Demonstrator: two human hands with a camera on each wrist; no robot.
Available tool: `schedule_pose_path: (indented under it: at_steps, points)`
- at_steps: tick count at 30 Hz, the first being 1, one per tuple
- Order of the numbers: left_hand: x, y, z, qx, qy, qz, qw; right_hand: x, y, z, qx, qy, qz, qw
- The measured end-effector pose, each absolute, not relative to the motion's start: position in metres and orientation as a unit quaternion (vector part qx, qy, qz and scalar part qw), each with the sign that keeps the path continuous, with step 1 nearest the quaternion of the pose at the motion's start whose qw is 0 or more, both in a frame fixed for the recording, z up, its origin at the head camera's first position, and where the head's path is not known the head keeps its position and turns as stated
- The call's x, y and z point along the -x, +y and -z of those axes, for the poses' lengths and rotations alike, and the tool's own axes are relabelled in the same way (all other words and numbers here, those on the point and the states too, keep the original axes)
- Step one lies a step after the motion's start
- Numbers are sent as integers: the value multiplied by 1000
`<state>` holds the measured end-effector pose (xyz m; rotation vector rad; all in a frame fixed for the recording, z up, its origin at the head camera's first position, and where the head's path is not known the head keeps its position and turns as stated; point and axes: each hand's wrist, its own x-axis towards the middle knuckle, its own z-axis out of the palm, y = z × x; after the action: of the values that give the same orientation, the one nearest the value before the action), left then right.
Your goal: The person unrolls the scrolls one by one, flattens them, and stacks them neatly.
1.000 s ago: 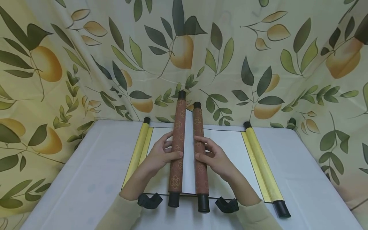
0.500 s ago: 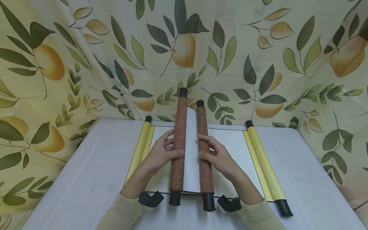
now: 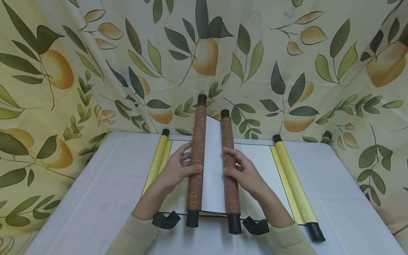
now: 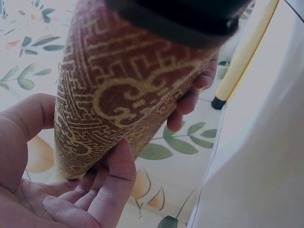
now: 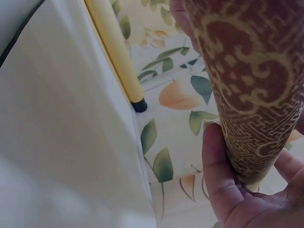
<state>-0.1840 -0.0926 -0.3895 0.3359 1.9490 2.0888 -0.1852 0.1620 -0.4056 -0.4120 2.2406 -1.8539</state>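
Two scroll rollers wrapped in reddish-brown patterned brocade, with black end caps, stand side by side in the head view. My left hand (image 3: pixel 177 166) holds the left brown roller (image 3: pixel 197 152), thumb across its near face and fingers behind. My right hand (image 3: pixel 243 171) grips the right brown roller (image 3: pixel 231 191) in the same way. White scroll paper (image 3: pixel 213 170) spans the gap between them. Both wrist views show the brocade close up, the left roller (image 4: pixel 118 85) and the right roller (image 5: pixel 251 66), each with fingers curled round it.
Beneath lies another white scroll sheet (image 3: pixel 255 156) with black edges. Its yellow rollers lie at the left (image 3: pixel 157 159) and right (image 3: pixel 294 180), with black caps. A white cloth covers the table (image 3: pixel 95 198). Fruit-patterned fabric (image 3: pixel 248 78) hangs behind.
The two brown rollers have moved apart, the right one shifting rightward with my right hand. More white paper shows between them. The yellow rollers stay where they were on the table.
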Motion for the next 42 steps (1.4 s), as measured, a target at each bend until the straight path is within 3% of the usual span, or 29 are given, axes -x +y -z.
schedule_pose_path:
  at_steps: [42]
  points:
    - [176, -109, 369, -135, 663, -727, 113, 184, 172, 396, 146, 758, 628, 98]
